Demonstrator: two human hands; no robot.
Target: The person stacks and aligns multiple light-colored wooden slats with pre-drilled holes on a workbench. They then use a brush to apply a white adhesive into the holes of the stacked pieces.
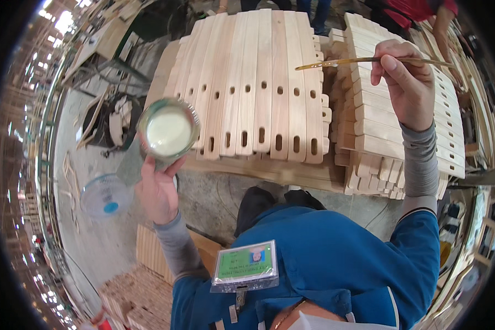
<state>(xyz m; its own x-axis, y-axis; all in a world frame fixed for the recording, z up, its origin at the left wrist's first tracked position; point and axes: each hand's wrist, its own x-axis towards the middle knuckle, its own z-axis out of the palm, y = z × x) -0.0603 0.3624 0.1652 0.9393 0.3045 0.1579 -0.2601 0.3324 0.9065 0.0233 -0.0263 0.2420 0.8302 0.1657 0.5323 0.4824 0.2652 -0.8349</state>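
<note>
My left hand [160, 190] grips a round cup [193, 122] of pale cream liquid [169, 132] from below, left of the nearer slats. Raised at the right, my right hand [410, 88] pinches a thin stick-like brush [357, 60]. Its wet, yellowish tip points left, above the wooden slats [247, 60]; no contact with them can be made out. These pale slats lie side by side in a stack, with oval slots through their near ends. Under my right hand is a second stack of slotted slats [377, 124].
A black bin [129, 135] with wood scraps stands on the floor at left, near a clear plastic basin-like thing [105, 195]. Wood pieces [135, 294] are piled at lower left. Another person's arm [443, 33] reaches in at the upper right.
</note>
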